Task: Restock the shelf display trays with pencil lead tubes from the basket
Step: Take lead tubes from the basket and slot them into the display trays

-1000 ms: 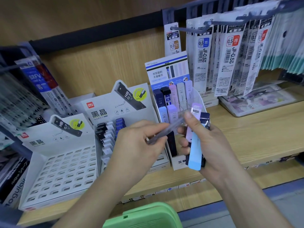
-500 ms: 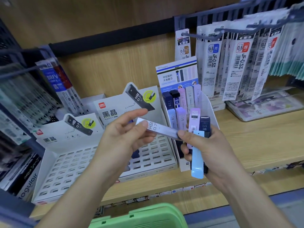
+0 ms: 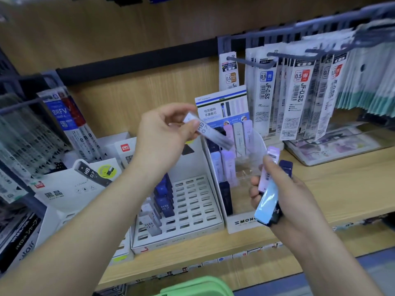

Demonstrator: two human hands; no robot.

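Refill packets [image 3: 299, 97] hang from hooks [image 3: 250, 61] above a clear tray [image 3: 337, 146].

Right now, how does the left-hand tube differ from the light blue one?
The grey tube is pinched alone by the left hand; the light blue tube is bundled with other tubes in the right hand. Grey tube reads HB 0.7; light blue tube's face looks plain. Both are slim, held tilted.

The bottom edge crops the green basket [image 3: 193, 287]; shelf labels [image 3: 224, 259] are blurred.
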